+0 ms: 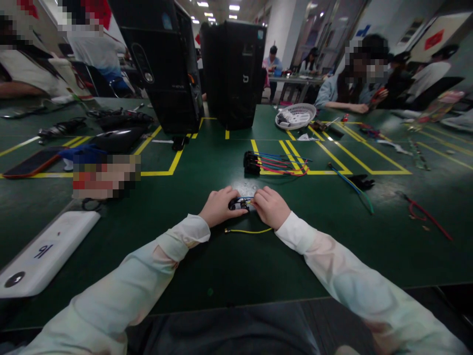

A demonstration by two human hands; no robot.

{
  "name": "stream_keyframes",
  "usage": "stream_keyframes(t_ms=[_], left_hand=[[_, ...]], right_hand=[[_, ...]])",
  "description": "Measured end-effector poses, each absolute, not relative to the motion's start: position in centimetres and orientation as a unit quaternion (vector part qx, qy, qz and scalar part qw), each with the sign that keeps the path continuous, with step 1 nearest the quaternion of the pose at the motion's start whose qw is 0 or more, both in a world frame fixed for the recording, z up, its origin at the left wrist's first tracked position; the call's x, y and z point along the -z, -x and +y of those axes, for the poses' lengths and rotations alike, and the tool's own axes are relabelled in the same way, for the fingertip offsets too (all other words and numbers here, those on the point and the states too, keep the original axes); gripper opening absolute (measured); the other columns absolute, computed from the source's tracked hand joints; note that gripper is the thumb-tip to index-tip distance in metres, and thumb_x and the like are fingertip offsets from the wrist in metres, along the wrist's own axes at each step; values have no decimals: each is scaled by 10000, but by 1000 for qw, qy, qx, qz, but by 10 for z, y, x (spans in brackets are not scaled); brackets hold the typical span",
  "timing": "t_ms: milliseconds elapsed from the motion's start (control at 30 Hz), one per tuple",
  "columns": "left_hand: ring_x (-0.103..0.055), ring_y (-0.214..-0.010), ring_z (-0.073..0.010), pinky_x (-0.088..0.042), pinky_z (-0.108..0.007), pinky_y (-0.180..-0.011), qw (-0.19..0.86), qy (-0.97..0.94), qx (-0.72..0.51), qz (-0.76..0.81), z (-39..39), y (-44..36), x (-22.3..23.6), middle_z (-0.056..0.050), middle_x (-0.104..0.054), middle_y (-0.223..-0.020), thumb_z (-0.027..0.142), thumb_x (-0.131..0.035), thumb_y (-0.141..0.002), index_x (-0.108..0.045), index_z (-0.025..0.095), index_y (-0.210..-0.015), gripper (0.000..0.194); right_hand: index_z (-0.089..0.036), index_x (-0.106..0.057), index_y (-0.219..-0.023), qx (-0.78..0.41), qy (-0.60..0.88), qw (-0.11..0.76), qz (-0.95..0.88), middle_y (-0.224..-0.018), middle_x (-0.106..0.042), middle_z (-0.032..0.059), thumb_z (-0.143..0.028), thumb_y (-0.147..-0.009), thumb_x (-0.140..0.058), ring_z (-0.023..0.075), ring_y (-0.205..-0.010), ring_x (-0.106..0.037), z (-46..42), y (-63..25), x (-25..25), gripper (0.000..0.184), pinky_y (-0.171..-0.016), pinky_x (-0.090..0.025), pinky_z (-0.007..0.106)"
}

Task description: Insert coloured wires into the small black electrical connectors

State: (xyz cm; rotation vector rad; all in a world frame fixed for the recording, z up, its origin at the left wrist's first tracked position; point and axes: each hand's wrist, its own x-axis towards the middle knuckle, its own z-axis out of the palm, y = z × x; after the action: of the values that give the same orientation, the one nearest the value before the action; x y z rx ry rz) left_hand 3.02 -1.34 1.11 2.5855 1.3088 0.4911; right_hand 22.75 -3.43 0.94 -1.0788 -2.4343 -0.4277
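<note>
Both of my hands rest on the green table, close together, gripping a small black connector part (pixel 241 203) between them. My left hand (pixel 220 207) is closed on its left end. My right hand (pixel 271 207) pinches its right end, where thin wires meet it. A short yellow wire (pixel 247 231) lies on the table just below my hands. Behind them sits a black connector block with a bundle of red, blue and green wires (pixel 275 164).
Two black computer towers (pixel 232 74) stand at the back. A white basket (pixel 295 116) is to their right. Loose cables lie at the right (pixel 353 186) (pixel 424 213). A white power bank (pixel 44 256) and a phone (pixel 31 163) lie at the left. Other people sit around the table.
</note>
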Motion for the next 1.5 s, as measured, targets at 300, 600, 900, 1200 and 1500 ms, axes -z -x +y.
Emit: stream_keyframes(t_ms=[300,600,900,1200,1500], left_hand=[[-515,-875,-201,-337,-311,-738,102,-873,-166,447,-13,-30,-10,-14,-520,-920,600,-525,-727,-539,219,-916,425],[-514,-884,-197,-338,-307,-733,97,-875,-167,445,-13,-30,-9,-11,-518,-931,593,-525,-734,-533,219,-926,420],[-520,-862,-190,-341,-303,-727,88,-871,-166,454,-14,-31,-10,-12,-529,-922,592,-527,-734,-539,215,-902,413],[-517,-872,-194,-338,-307,-724,94,-875,-164,446,-13,-31,-11,-10,-522,-928,585,-538,-729,-532,217,-916,413],[-515,-878,-198,-340,-306,-729,94,-874,-165,448,-14,-31,-11,-18,-526,-928,582,-527,-737,-536,213,-914,409]], right_hand=[[-165,-504,-717,181,368,220,-885,-731,-510,64,-214,-885,-369,184,-735,-363,-37,-227,-13,221,-654,-266,304],[-175,-495,-712,155,386,234,-879,-754,-526,62,-238,-905,-365,177,-731,-378,-32,-227,-12,241,-668,-296,302],[-177,-460,-694,110,386,250,-881,-727,-504,63,-202,-868,-390,181,-734,-382,-37,-225,-10,189,-666,-317,304],[-175,-514,-726,194,365,224,-883,-763,-546,60,-234,-901,-381,181,-754,-377,-35,-227,-17,227,-654,-259,314],[-173,-499,-718,132,394,242,-877,-763,-542,61,-256,-890,-406,178,-754,-401,-33,-228,-15,212,-677,-308,304]])
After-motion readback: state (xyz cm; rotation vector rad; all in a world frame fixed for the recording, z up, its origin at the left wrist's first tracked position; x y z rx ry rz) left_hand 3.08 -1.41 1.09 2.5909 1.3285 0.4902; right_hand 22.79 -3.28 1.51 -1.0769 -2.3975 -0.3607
